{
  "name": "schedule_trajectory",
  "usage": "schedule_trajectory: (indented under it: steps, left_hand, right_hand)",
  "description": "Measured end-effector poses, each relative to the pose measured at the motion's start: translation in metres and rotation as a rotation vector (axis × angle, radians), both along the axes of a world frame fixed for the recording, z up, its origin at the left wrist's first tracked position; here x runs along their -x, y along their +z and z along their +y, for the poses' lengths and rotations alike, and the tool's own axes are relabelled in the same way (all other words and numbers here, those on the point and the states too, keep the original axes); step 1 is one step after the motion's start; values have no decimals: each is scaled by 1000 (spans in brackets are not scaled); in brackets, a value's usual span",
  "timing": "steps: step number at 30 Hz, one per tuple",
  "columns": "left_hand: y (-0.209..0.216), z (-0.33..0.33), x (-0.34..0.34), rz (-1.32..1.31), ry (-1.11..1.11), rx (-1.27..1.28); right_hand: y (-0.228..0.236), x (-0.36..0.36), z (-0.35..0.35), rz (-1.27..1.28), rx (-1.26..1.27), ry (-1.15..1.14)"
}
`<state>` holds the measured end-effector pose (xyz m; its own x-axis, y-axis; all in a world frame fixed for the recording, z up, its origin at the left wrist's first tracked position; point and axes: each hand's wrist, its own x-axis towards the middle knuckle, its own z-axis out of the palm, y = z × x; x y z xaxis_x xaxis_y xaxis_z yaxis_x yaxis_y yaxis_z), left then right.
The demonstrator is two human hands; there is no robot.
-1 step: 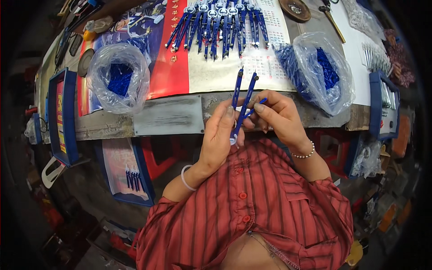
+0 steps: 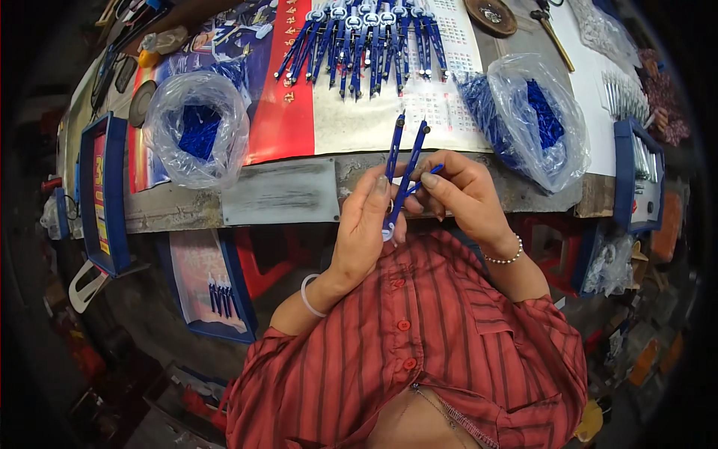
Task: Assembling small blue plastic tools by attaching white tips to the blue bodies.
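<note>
While the dark-blue, two-legged plastic drawing compass (image 2: 408,176) stands slightly spread, its tips pointing away from the body, the left hand (image 2: 366,213) grips it low, near its whitish hinge end. Between the thumb and forefinger of the right hand (image 2: 465,193) is a thin, bright-blue plastic piece (image 2: 437,169), pinched and slanting in toward the compass's right leg; whether it is joined to that leg or merely meets it, I cannot tell.

The step in hand looks like fitting or adjusting this small piece at the leg. The next move, as I judge it, calls for a steady left-hand hold and a fine push or turn from the right fingertips, with the sharp tips kept clear of them.

Beyond both hands, on the grey desk (image 2: 527,198), lies a dense cluster of similar blue compasses with white heads (image 2: 372,21), over a red-and-cream printed paper sheet (image 2: 288,135). To the left of the hands sits a clear, crumpled plastic bag (image 2: 233,153) with small blue parts (image 2: 199,132) inside; to their right, near the right hand, is another clear plastic bag (image 2: 574,146) of blue pieces. Below the desk edge, left of the left hand, a blue-rimmed tray (image 2: 241,288) bears a few more compasses.
</note>
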<state>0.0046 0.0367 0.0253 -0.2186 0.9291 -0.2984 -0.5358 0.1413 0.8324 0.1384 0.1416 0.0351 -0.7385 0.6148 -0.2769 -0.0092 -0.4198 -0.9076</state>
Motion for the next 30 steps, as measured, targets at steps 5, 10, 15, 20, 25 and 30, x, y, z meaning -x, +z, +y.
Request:
schedule_trajectory:
  steps: [5, 10, 15, 20, 25, 30]
  left_hand:
    - [-4, -2, 2, 11, -14, 14]
    - [-5, -2, 3, 22, -27, -10]
    - [-10, -5, 0, 37, -5, -11]
    - [-3, -2, -2, 154, 1, 8]
    - [-5, -4, 3, 129, -18, -4]
    - [-3, -10, 13, -153, -99, -29]
  right_hand:
    - [0, 4, -6, -64, -219, 5]
    - [-1, 3, -2, -160, -636, 32]
    - [-2, 8, -3, -156, -710, 40]
    - [-9, 12, -13, -139, -532, -97]
    - [-7, 22, -12, 36, -108, -216]
    - [-6, 17, 0, -9, 53, -33]
